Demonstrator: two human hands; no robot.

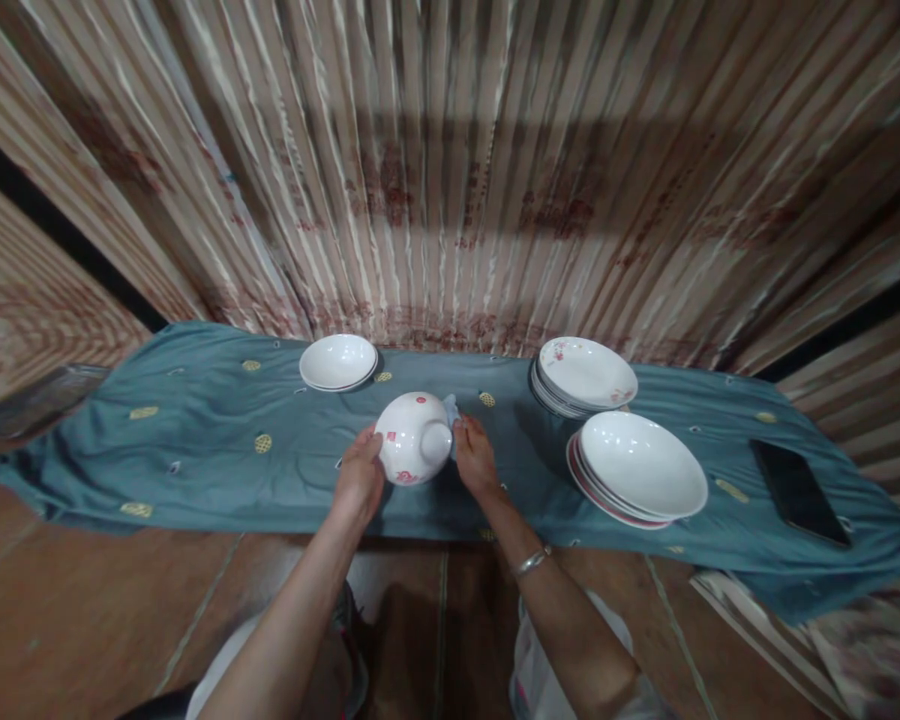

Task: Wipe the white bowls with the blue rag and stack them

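Note:
A white bowl (405,430) with red markings is held up over the cloth-covered table, tipped so its outside and foot ring face me. My left hand (361,470) grips its left rim, thumb on the outer wall. My right hand (475,455) is closed on a pale blue cloth (451,408) at the bowl's right side, close to the foot ring. Most of the cloth is hidden behind the fingers and the bowl. Behind the bowl, to the left, a small stack of white bowls (338,361) rests on the table.
On the right stand a stack of flowered plates (586,374) and, nearer, a stack of large white dishes (643,465). A black phone (798,492) lies at the far right. The table's green cloth (217,480) hangs over the front edge. A pleated curtain (435,200) closes off the back.

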